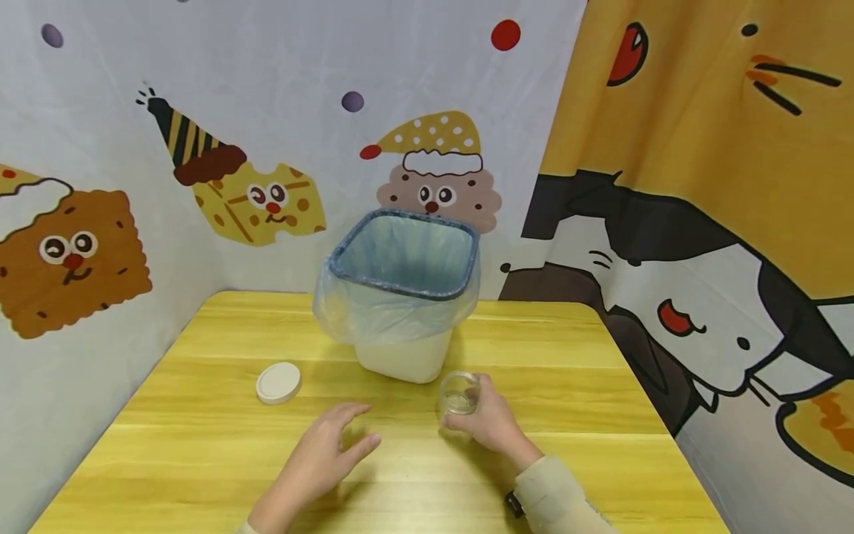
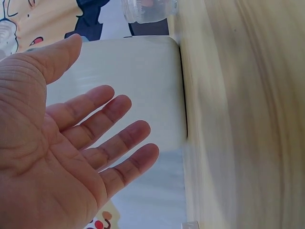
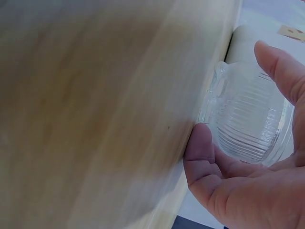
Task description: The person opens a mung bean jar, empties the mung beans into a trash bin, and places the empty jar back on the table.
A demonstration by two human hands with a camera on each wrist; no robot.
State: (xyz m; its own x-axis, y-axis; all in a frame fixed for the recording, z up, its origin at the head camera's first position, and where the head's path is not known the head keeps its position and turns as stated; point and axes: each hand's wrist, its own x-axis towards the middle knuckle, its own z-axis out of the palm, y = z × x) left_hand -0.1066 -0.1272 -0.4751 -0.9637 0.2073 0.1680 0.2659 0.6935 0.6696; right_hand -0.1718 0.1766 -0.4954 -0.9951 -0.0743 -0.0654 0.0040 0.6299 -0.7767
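Observation:
My right hand (image 1: 490,419) curls round the side of a small clear jar (image 1: 460,393), which stands upright at the table, close to the front of the bin. Ridges show along the jar's wall (image 3: 252,109) in the right wrist view, with the thumb on one side and the fingers on the other. My left hand (image 1: 327,452) hovers over the table to the left of the jar, its fingers loosely spread and nothing in them. In the left wrist view its palm (image 2: 57,176) shows bare. A round white lid (image 1: 279,383) lies flat beyond it, to the left.
A white bin (image 1: 403,360) with a blue rim and a pale blue bag (image 1: 373,315) folded over its edge stands at the back middle of the wooden table (image 1: 567,415). Cartoon-printed curtains (image 1: 267,96) hang behind and beside the table.

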